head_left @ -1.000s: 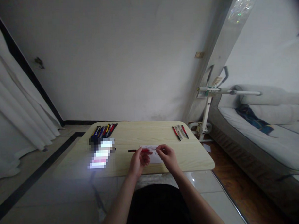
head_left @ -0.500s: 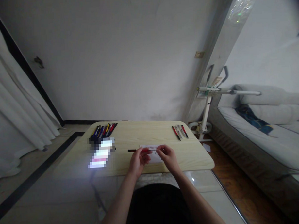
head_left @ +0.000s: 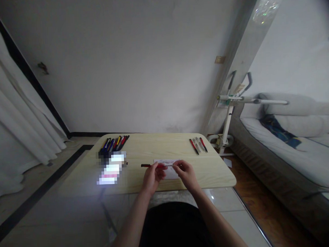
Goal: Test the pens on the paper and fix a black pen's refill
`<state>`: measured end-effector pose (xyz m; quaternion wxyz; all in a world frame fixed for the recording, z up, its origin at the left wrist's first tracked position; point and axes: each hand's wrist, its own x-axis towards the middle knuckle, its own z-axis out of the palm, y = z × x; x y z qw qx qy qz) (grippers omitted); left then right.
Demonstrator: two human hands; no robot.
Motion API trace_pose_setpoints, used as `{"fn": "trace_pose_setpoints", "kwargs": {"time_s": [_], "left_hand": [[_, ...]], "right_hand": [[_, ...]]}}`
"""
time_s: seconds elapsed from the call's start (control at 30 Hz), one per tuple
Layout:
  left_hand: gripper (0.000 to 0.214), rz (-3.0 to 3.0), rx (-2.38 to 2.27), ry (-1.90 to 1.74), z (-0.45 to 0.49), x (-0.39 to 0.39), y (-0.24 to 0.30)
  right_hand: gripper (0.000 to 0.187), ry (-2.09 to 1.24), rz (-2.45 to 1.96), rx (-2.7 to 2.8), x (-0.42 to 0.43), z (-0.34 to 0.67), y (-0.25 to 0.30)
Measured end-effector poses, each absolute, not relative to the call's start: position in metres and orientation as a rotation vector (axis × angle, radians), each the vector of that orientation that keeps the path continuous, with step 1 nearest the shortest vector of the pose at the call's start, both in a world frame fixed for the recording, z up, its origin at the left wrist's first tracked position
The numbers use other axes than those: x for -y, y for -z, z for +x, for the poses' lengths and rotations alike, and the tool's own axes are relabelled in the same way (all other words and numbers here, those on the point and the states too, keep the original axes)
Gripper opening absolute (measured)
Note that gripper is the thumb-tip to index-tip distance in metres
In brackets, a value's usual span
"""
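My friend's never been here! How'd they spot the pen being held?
Find the pale table, then the white paper near its front edge. There, the left hand holds a red-and-dark pen sideways. The other pens lie toward the far corners; only this one is in hand.

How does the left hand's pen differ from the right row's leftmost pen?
The held pen lies nearly level across the view; the row pen slants. The held pen is gripped in the left hand, a thin piece reaching to the right hand; the row pen rests on the table. Both show red and dark parts.
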<state>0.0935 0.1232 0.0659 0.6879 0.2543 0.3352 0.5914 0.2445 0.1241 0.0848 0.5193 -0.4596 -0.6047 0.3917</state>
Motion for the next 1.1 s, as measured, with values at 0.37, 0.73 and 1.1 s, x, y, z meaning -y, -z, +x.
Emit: {"fn": "trace_pose_setpoints", "kwargs": {"time_s": [0.37,0.73,1.1], "left_hand": [[0.026,0.615,-0.818,-1.363,0.0949,-0.1217,-0.0663],[0.028,0.584,-0.709,-1.309,0.0930,-0.1222,-0.0663],[0.025,0.619,-0.665,-1.222,0.0933,-0.1209,-0.0663]], "right_hand": [[0.021,-0.943,-1.101,1.435,-0.1228,0.2463,-0.0831],[0.022,-0.945,-1.099,1.434,-0.1232,0.2448,-0.0824],[0.021,-0.944,-1.097,1.450,-0.1232,0.2447,-0.0851]]}}
